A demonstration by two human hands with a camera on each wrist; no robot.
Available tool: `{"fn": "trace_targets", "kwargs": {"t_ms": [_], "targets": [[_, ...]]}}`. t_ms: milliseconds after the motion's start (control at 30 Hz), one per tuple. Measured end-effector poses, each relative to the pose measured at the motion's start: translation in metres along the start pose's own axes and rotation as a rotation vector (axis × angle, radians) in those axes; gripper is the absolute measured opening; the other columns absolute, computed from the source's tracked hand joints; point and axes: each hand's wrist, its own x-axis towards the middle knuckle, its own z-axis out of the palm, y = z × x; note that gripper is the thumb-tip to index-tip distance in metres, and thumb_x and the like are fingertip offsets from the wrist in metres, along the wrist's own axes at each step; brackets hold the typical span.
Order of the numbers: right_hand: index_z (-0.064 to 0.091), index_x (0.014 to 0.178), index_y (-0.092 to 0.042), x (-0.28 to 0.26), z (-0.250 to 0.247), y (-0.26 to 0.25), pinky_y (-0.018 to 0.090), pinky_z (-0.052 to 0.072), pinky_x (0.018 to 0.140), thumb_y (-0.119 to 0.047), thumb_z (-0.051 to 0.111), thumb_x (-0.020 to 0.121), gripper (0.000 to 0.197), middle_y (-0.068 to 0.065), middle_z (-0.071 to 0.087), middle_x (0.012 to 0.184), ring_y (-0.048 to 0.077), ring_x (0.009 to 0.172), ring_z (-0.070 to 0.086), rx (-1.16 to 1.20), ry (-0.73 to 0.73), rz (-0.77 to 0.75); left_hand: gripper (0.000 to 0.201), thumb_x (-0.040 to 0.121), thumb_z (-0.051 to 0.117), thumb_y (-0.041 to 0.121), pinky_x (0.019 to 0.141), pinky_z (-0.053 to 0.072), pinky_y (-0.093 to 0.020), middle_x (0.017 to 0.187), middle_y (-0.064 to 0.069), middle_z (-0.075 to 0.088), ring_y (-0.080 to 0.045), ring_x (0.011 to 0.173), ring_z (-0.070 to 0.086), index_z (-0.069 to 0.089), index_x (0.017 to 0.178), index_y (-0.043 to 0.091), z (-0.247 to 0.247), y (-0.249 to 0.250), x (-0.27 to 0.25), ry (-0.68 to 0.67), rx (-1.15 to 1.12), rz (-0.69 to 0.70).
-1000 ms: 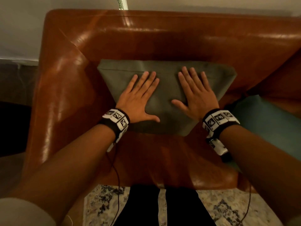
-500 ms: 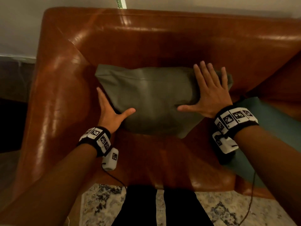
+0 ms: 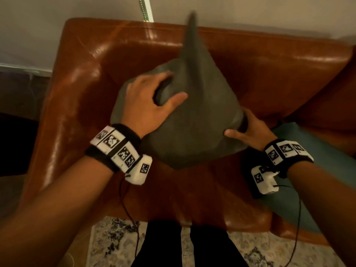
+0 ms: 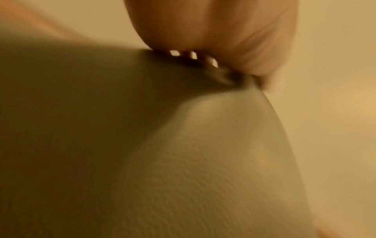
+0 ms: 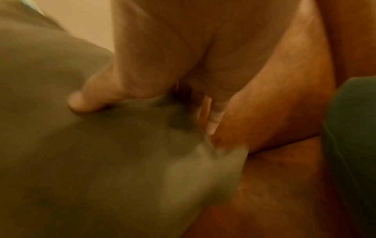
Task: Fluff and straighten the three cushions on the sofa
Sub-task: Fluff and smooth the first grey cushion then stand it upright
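Note:
A grey-green cushion (image 3: 194,120) is lifted off the seat of the brown leather sofa (image 3: 86,78), tilted with one corner pointing up past the backrest. My left hand (image 3: 152,101) grips its upper left part, fingers and thumb dug into the fabric (image 4: 183,145). My right hand (image 3: 248,130) holds its lower right edge, thumb on the front face (image 5: 81,145) and fingers behind. A teal cushion (image 3: 317,157) lies on the seat at the right, partly under my right wrist. The third cushion is out of view.
The sofa's left armrest (image 3: 63,120) and backrest (image 3: 250,45) frame the seat. A pale wall (image 3: 57,26) stands behind. A patterned rug (image 3: 115,241) lies in front, with my dark trouser legs (image 3: 185,247) at the seat's front edge.
Both hands went from lying flat on the grey-green cushion to taking hold of its sides. The cushion has come up off the seat and turned so one corner points up.

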Motion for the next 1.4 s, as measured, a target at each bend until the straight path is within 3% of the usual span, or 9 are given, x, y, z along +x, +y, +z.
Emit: {"fn": "trace_targets", "kwargs": {"t_ms": [167, 267, 433, 733, 867, 1000, 1200, 1300, 1400], "targets": [[0.002, 0.164, -0.035, 0.008, 0.026, -0.011, 0.041, 0.031, 0.124, -0.058, 0.095, 0.056, 0.144, -0.009, 0.027, 0.168, 0.009, 0.153, 0.030, 0.174, -0.080, -0.111, 0.110, 0.073, 0.050, 0.095, 0.123, 0.020, -0.046, 0.173, 0.006, 0.016, -0.017, 0.158, 0.018, 0.025, 0.162, 0.037, 0.039, -0.026, 0.007, -0.642, 0.374, 0.366], [0.014, 0.161, -0.038, 0.014, 0.037, -0.027, 0.028, 0.038, 0.116, -0.041, 0.097, 0.063, 0.128, -0.026, 0.038, 0.151, -0.004, 0.140, 0.039, 0.256, -0.035, -0.167, 0.106, 0.073, 0.051, 0.095, 0.125, 0.009, -0.051, 0.172, 0.003, 0.019, -0.026, 0.159, 0.017, 0.028, 0.161, 0.039, 0.036, -0.053, -0.008, -0.341, 0.407, 0.330], [0.016, 0.162, -0.033, 0.012, 0.042, -0.021, 0.033, 0.040, 0.113, -0.043, 0.088, 0.077, 0.111, -0.006, 0.041, 0.161, 0.015, 0.142, 0.044, 0.214, 0.010, -0.096, 0.130, 0.056, 0.064, 0.098, 0.125, 0.025, -0.050, 0.167, -0.003, 0.032, -0.027, 0.153, 0.032, 0.028, 0.161, 0.031, 0.014, -0.098, -0.025, -0.284, -0.112, -0.603], [0.018, 0.158, -0.031, -0.026, 0.023, 0.013, 0.051, 0.038, 0.120, -0.053, 0.085, 0.078, 0.107, -0.007, 0.029, 0.160, 0.015, 0.146, 0.037, 0.280, 0.316, -0.189, 0.054, 0.104, 0.046, 0.057, 0.114, 0.031, -0.028, 0.149, -0.004, 0.051, -0.019, 0.140, 0.046, 0.048, 0.152, 0.032, 0.008, -0.054, -0.016, -0.207, -0.267, -0.412], [-0.004, 0.165, -0.012, -0.040, 0.002, 0.011, 0.049, 0.004, 0.129, -0.067, 0.074, 0.072, 0.133, 0.013, -0.007, 0.172, 0.029, 0.160, -0.004, -0.101, 0.604, -0.310, 0.042, 0.103, 0.056, 0.049, 0.105, 0.039, -0.029, 0.134, 0.002, 0.059, -0.013, 0.122, 0.053, 0.060, 0.141, 0.031, 0.028, -0.050, -0.014, -0.270, -0.316, -0.478], [-0.001, 0.166, -0.024, -0.029, 0.004, -0.019, 0.048, -0.015, 0.126, -0.092, 0.068, 0.057, 0.146, 0.004, -0.005, 0.174, 0.030, 0.160, -0.006, -0.553, 0.286, -0.344, 0.035, 0.093, 0.065, 0.057, 0.096, 0.055, -0.035, 0.106, 0.005, 0.076, -0.016, 0.104, 0.070, 0.078, 0.108, 0.028, 0.036, -0.047, -0.022, -0.166, -0.399, -0.629], [0.018, 0.163, -0.030, -0.029, 0.000, -0.035, 0.047, 0.034, 0.122, -0.072, 0.078, 0.071, 0.116, 0.002, 0.032, 0.167, 0.027, 0.150, 0.036, -0.195, 0.259, -0.187, 0.033, 0.103, 0.056, 0.046, 0.084, 0.050, -0.034, 0.086, 0.002, 0.069, -0.016, 0.085, 0.065, 0.073, 0.082, 0.028, 0.002, -0.003, -0.012, -0.117, -0.269, -0.222], [0.017, 0.162, -0.028, -0.028, -0.004, -0.013, 0.042, 0.038, 0.117, -0.059, 0.080, 0.078, 0.109, 0.003, 0.036, 0.165, 0.026, 0.147, 0.040, -0.050, 0.110, -0.044, 0.034, 0.105, 0.054, 0.044, 0.100, 0.038, -0.009, 0.129, 0.010, 0.064, -0.002, 0.119, 0.057, 0.070, 0.129, 0.026, -0.008, 0.019, 0.007, -0.330, -0.384, -0.035], [0.016, 0.164, -0.027, -0.025, 0.009, 0.009, 0.045, 0.035, 0.121, -0.049, 0.079, 0.086, 0.103, 0.003, 0.035, 0.165, 0.026, 0.148, 0.040, -0.032, 0.024, -0.063, 0.081, 0.090, 0.065, 0.063, 0.126, 0.017, -0.034, 0.167, 0.005, 0.030, -0.017, 0.153, 0.023, 0.037, 0.159, 0.031, 0.012, 0.004, 0.008, -0.600, -0.166, 0.054]]}}
